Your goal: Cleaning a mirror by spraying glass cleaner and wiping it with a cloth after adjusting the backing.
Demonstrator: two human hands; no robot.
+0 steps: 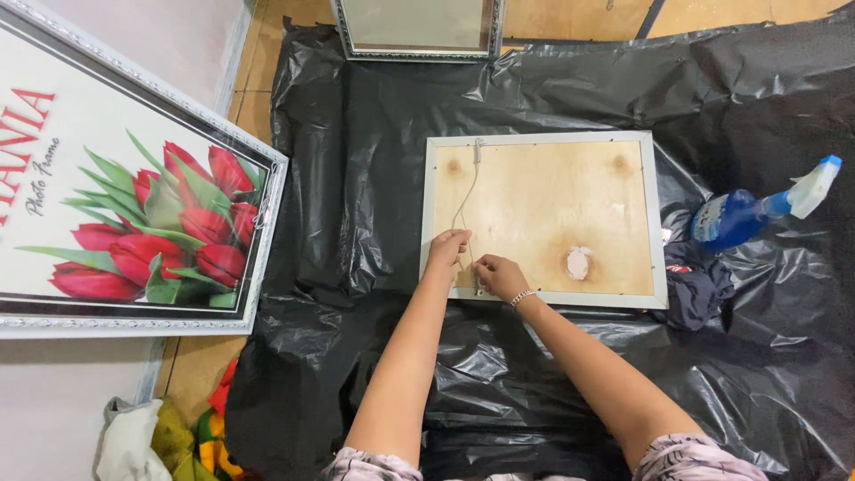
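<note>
A big tulip picture [134,214] leans at the left, then black plastic sheet [356,178] covers the floor, where the left hand [445,249] and right hand [500,276] pinch a white string [465,200] on the face-down frame [543,218], near a blue spray bottle [748,214].

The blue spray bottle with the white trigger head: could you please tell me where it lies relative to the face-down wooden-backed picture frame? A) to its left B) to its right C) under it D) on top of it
B: the blue spray bottle lies on the black plastic sheet, right of the face-down wooden-backed picture frame.
</note>
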